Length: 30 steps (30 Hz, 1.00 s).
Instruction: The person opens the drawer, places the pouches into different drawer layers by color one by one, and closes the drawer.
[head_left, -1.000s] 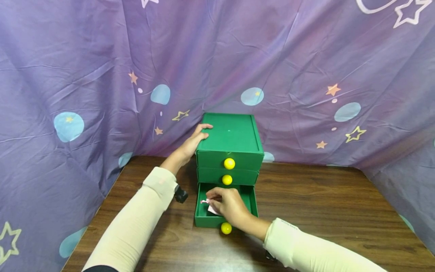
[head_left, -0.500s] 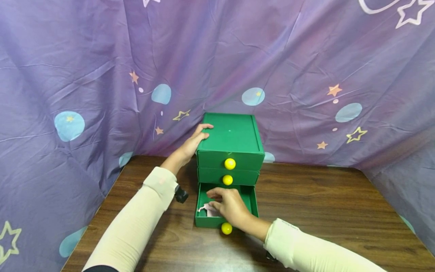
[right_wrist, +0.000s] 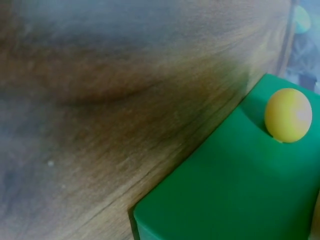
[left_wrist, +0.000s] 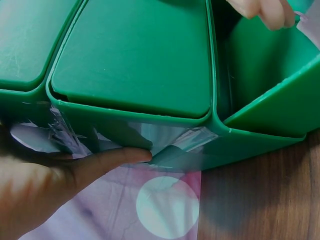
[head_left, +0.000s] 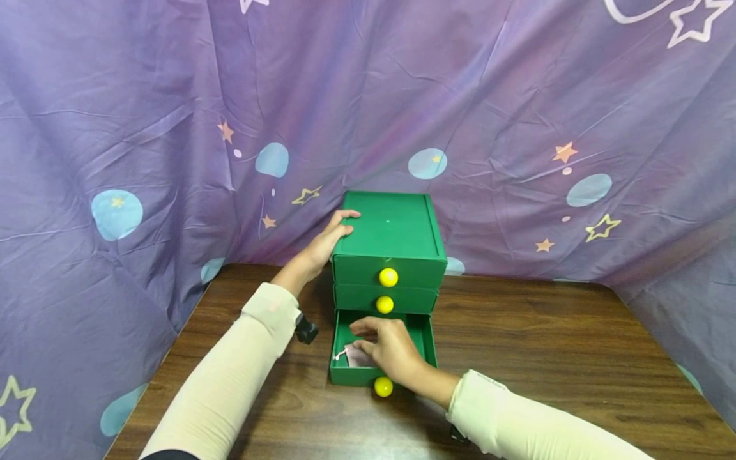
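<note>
A green three-drawer cabinet (head_left: 388, 233) stands on the table, its bottom drawer (head_left: 351, 375) pulled out. Inside that drawer, at the front left, lies a small pale pink drawstring pouch (head_left: 358, 358) with its cord toward the left wall. Over the drawer hovers my right hand (head_left: 393, 348), fingers loosely bent with nothing visible between them; its thumb overlaps the pouch, and contact is unclear. My left hand (head_left: 322, 249) rests against the cabinet's upper left side, fingertips on top. The left wrist view shows its thumb (left_wrist: 120, 156) lying straight along the side.
Yellow round knobs (head_left: 388, 277) stick out from the drawer fronts; the upper two drawers are closed. Beneath is a brown wooden table (head_left: 517, 358). A purple star-patterned curtain (head_left: 489, 96) hangs close behind the cabinet and along both sides.
The pouch's cord was between my right fingers a second ago. It has been let go, and the pouch has dropped flat into the drawer. My left hand has not moved.
</note>
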Tool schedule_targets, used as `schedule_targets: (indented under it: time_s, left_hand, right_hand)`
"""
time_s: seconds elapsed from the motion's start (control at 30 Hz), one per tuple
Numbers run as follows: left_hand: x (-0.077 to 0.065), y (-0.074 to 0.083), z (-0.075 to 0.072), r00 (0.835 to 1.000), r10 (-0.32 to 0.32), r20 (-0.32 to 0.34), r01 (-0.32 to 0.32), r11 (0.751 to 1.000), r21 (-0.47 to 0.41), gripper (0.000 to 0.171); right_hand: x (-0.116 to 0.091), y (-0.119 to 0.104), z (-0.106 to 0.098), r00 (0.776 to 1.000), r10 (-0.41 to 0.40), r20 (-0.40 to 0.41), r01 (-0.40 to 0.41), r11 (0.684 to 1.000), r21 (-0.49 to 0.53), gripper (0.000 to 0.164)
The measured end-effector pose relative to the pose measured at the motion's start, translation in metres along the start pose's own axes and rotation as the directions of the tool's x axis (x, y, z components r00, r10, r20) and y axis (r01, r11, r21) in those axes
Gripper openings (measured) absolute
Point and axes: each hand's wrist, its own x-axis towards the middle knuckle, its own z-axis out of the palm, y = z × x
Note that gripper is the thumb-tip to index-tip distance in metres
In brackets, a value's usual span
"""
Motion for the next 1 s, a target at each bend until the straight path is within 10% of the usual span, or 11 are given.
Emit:
schedule_targets:
  time_s: [1.0]
  left_hand:
    - [0.001, -0.001, 0.000, 1.000, -0.010, -0.002, 0.010, 1.000, -0.006, 0.047]
  right_hand:
    - [-0.009, -0.009, -0.013, 0.999, -0.006, -0.038, 0.006, 1.000, 0.003, 0.026]
